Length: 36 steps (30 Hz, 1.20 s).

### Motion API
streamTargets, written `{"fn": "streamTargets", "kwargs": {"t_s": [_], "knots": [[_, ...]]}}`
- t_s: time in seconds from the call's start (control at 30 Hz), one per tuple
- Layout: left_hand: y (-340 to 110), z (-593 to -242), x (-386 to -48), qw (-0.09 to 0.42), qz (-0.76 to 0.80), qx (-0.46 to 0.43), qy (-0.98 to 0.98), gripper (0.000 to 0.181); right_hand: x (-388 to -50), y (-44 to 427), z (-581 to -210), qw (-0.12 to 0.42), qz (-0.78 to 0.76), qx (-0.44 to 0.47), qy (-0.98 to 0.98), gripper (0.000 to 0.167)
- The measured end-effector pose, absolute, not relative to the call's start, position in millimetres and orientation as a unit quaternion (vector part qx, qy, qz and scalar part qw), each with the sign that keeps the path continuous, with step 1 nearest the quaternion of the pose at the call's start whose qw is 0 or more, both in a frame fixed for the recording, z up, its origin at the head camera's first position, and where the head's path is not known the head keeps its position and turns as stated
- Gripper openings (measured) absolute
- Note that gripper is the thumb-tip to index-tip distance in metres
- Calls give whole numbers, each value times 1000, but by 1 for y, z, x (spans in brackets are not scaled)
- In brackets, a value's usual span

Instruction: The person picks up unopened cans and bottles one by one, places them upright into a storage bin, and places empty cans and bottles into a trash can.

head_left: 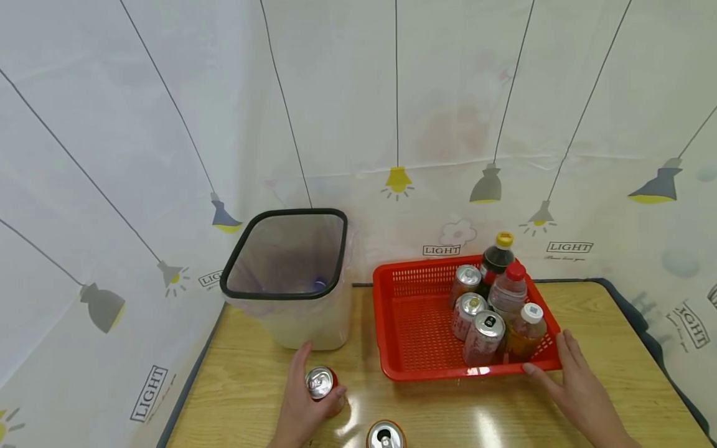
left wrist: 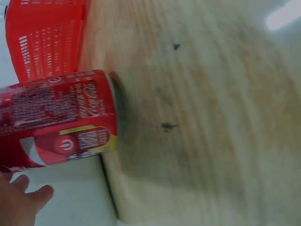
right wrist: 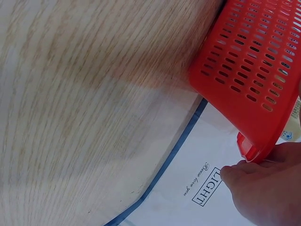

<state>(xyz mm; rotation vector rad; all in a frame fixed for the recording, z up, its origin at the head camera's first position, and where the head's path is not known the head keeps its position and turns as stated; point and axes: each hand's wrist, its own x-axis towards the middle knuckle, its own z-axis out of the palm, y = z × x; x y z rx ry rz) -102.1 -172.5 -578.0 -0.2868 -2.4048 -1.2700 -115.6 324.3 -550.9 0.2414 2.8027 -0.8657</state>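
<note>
My left hand (head_left: 307, 398) is around a red Coca-Cola can (head_left: 320, 382), thumb on one side and fingers on the other. In the left wrist view this can (left wrist: 61, 120) appears upright, its base at or very near the wooden table. My right hand (head_left: 582, 392) touches the front right corner of a red plastic basket (head_left: 414, 373), thumb at the front rim and straight fingers along the right side. In the basket's right half stand several drink cans (head_left: 484, 336) and bottles (head_left: 506, 292). Another can (head_left: 386, 435), its top opened, stands near the bottom edge of the head view.
A pale bin (head_left: 313, 323) with a black rim stands behind my left hand, with something blue inside it. White fabric (head_left: 358, 112) printed with lamps hangs behind and beside the table (head_left: 246, 373). The table's right edge (head_left: 661, 367) is dark.
</note>
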Motion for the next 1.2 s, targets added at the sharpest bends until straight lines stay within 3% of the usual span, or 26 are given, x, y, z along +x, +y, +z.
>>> {"fn": "streamTargets", "kwargs": {"t_s": [0.27,0.47,0.77,1.03,1.2], "knots": [[-174,-586,-97,114,-480,-10,-870,85,-115,323,-550,92,-289,82,949,122],[-177,-590,-96,70,-502,-1,-862,76,-115,322,-550,90,-290,82,949,122],[-176,-593,-98,68,-495,0,-866,62,-115,324,-552,87,-289,82,950,121],[-180,-596,-94,108,-483,-37,-868,59,-117,322,-551,91,-291,80,949,124],[-176,-584,-95,103,-478,-45,-871,59,-115,324,-551,90,-291,83,949,123]]}}
